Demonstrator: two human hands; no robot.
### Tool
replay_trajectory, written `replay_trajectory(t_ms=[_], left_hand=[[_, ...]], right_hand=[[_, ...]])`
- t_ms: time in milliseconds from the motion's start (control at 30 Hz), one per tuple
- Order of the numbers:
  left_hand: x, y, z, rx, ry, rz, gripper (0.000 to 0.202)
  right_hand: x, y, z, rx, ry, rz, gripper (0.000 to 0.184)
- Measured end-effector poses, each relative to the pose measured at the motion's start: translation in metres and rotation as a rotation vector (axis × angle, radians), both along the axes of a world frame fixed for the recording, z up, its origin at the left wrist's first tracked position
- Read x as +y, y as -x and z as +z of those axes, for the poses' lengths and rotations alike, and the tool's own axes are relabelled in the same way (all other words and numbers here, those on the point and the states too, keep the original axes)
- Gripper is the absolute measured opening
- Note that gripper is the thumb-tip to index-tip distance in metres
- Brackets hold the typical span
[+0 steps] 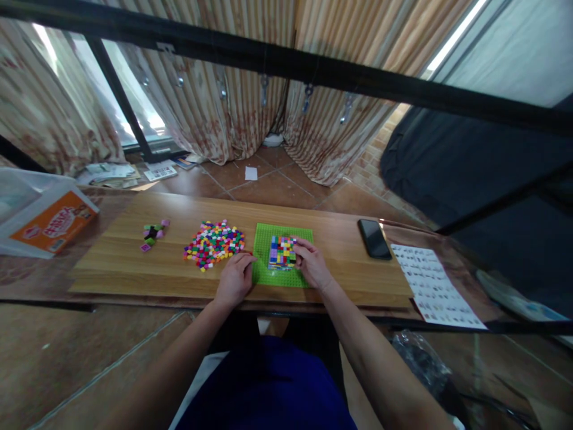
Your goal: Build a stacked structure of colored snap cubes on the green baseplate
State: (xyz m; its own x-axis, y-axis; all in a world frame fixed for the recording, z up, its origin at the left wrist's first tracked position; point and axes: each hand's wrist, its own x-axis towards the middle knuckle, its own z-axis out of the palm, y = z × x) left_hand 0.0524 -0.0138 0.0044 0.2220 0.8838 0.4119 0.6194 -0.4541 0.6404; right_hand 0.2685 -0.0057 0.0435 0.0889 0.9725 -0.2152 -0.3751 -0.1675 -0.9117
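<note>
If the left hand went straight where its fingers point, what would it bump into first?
Probably the green board: the left hand has its fingertips by the board's left edge. The colourful blocks look next. I can't tell whether it already touches the board.

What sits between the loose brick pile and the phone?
In the head view: the green baseplate with the brick build on it, and the right hand.

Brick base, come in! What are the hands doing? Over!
Right hand at brick stack, hiding part of its right edge. Left hand at green baseplate, left edge. Stack sitting on baseplate. Loose bricks off to the left.
</note>
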Motion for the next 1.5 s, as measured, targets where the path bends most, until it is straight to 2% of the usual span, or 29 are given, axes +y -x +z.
replay_trajectory(t_ms=[133, 233, 333, 500, 633, 833, 967, 1300, 1400, 1500], left_hand=[[-0.001, 0.000, 0.004, 0.001, -0.005, -0.001, 0.021], [-0.003, 0.000, 0.008, -0.020, -0.001, 0.004, 0.019], [-0.008, 0.006, 0.010, -0.052, -0.009, 0.030, 0.018], [-0.023, 0.034, 0.011, -0.044, -0.016, 0.200, 0.018], [-0.031, 0.061, 0.017, -0.009, 0.013, 0.332, 0.019], [-0.036, 0.085, 0.023, 0.129, 0.123, 0.547, 0.024], [-0.035, 0.086, 0.024, 0.222, 0.193, 0.593, 0.023], [-0.018, 0.076, 0.021, 0.232, 0.187, 0.520, 0.014], [-0.017, 0.076, 0.023, 0.119, 0.203, 0.505, 0.012], [-0.016, 0.071, 0.026, -0.131, 0.231, 0.464, 0.012]], right_hand=[[-0.013, -0.009, 0.003, 0.064, -0.028, 0.014, 0.043], [-0.026, -0.021, 0.002, -0.010, -0.035, -0.055, 0.040], [-0.037, -0.043, -0.004, -0.249, -0.065, -0.221, 0.037], [-0.054, -0.095, -0.022, -0.830, -0.064, -0.403, 0.040], [-0.060, -0.116, -0.039, -1.159, -0.147, -0.375, 0.035], [-0.058, -0.111, -0.051, -1.480, -0.298, -0.310, 0.032], [-0.061, -0.109, -0.052, -1.544, -0.314, -0.304, 0.029], [-0.062, -0.107, -0.050, -1.581, -0.297, -0.313, 0.027], [-0.062, -0.106, -0.050, -1.568, -0.291, -0.317, 0.026], [-0.062, -0.104, -0.050, -1.558, -0.279, -0.320, 0.026]])
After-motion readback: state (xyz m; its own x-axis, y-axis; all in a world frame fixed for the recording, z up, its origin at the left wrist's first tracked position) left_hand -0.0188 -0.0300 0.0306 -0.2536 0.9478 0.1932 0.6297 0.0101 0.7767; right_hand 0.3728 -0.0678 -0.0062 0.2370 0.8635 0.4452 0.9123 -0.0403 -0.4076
